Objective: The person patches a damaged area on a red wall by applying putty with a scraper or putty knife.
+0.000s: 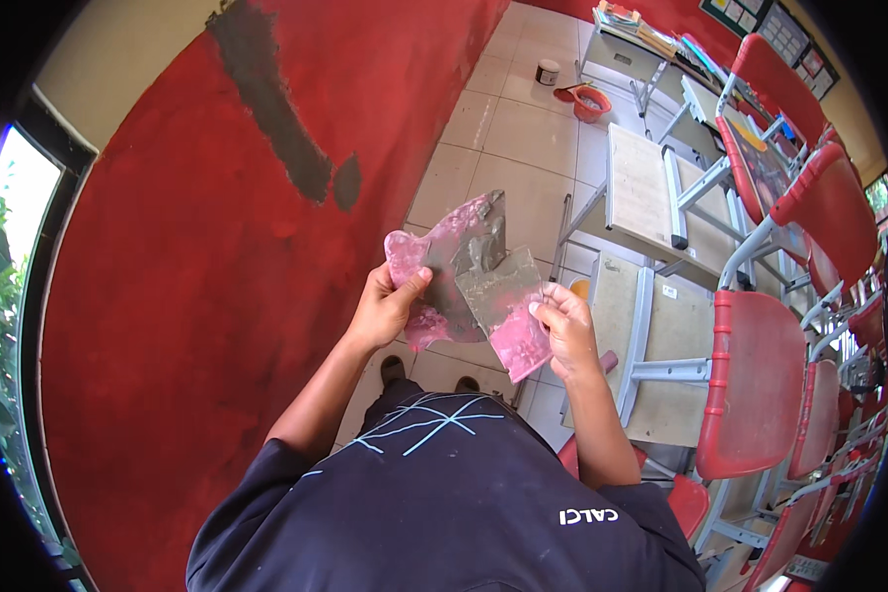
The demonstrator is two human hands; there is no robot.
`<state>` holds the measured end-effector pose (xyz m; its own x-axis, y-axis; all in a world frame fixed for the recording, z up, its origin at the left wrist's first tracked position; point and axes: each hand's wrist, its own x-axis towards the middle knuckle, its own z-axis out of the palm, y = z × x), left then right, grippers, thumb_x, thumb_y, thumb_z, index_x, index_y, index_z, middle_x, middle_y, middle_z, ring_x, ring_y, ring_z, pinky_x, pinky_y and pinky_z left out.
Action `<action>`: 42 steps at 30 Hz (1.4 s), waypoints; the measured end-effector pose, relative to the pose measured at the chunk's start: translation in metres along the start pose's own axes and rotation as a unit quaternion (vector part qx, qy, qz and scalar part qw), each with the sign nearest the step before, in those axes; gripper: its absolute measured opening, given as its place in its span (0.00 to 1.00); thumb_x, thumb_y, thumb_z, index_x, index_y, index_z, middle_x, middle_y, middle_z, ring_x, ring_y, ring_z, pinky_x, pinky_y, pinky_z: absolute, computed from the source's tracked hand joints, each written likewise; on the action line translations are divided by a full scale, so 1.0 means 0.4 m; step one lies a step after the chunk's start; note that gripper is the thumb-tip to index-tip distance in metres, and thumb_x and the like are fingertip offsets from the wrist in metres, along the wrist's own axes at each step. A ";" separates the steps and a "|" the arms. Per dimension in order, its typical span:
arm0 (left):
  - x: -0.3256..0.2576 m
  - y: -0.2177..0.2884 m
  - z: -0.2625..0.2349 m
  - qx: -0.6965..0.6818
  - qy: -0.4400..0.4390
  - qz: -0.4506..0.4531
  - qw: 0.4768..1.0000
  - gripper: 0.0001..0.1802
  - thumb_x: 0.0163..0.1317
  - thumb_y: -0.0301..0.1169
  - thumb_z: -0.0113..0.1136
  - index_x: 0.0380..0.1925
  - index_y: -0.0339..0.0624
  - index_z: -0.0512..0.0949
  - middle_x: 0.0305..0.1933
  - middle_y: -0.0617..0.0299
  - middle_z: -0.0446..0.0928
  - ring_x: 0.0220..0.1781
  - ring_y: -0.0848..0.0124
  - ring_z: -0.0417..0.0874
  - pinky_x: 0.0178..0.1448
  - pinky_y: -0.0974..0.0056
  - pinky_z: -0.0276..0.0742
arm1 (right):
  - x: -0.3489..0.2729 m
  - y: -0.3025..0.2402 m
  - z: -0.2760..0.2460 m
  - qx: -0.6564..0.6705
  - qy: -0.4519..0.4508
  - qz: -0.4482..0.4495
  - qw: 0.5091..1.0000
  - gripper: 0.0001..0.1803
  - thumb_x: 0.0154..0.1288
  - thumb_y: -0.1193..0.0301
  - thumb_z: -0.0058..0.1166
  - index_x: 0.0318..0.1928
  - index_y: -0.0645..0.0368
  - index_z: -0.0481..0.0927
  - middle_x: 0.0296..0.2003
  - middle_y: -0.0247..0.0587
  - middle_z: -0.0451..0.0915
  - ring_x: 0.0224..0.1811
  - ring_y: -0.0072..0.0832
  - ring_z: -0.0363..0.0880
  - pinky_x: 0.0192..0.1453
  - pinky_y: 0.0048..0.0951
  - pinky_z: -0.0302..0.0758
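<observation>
Two hands closed: left hand grips trowel, right hand scraper.

Few items. Small white label on the near counter, rectangular, by the metal frame. Dark board of coloured rectangular charts on the far wall, top right. Small round tub, white with dark lid, on the floor tiles. No screens seen.
</observation>
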<state>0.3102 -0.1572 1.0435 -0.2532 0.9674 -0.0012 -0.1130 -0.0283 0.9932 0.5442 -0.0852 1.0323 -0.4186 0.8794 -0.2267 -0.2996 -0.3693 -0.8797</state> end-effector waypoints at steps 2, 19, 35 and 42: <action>-0.010 -0.003 -0.012 0.025 0.012 -0.007 1.000 0.09 0.63 0.33 0.55 0.27 0.42 0.73 0.23 0.75 0.68 0.25 0.85 0.64 0.29 0.75 0.62 | 0.014 -0.019 0.004 -0.037 -0.020 -0.030 0.999 0.13 0.55 0.82 0.48 0.43 0.68 0.74 0.31 0.33 0.78 0.29 0.13 0.72 0.36 0.14 0.69; -0.095 0.129 -0.096 -0.115 0.030 -0.110 0.987 0.09 0.59 0.32 0.58 0.36 0.40 0.74 0.27 0.69 0.74 0.26 0.81 0.71 0.32 0.73 0.69 | -0.041 -0.279 0.140 -0.488 -0.174 -0.422 0.744 0.15 0.47 0.84 0.51 0.37 0.59 0.81 0.26 0.39 0.75 0.24 0.28 0.75 0.29 0.21 0.68; -0.107 0.097 -0.115 -0.334 0.004 -0.201 0.921 0.12 0.57 0.27 0.57 0.41 0.35 0.72 0.37 0.55 0.78 0.35 0.69 0.82 0.41 0.62 0.82 | -0.110 -0.179 0.069 -0.651 -0.173 -0.622 0.399 0.17 0.41 0.71 0.54 0.37 0.55 0.82 0.33 0.35 0.78 0.31 0.26 0.74 0.32 0.27 0.68; -0.104 0.074 -0.105 -0.232 0.045 -0.120 0.964 0.11 0.58 0.29 0.58 0.40 0.38 0.72 0.35 0.61 0.78 0.36 0.74 0.80 0.43 0.64 0.79 | -0.167 -0.172 0.051 -0.540 0.004 -0.453 0.709 0.13 0.51 0.85 0.47 0.40 0.66 0.77 0.34 0.46 0.78 0.33 0.33 0.79 0.39 0.29 0.73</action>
<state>0.2771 -0.2086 1.0680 -0.2466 0.9348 -0.2557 -0.5919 0.0636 0.8035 0.5752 -0.1249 1.1165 -0.4683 0.6121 0.6372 0.3912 0.7903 -0.4716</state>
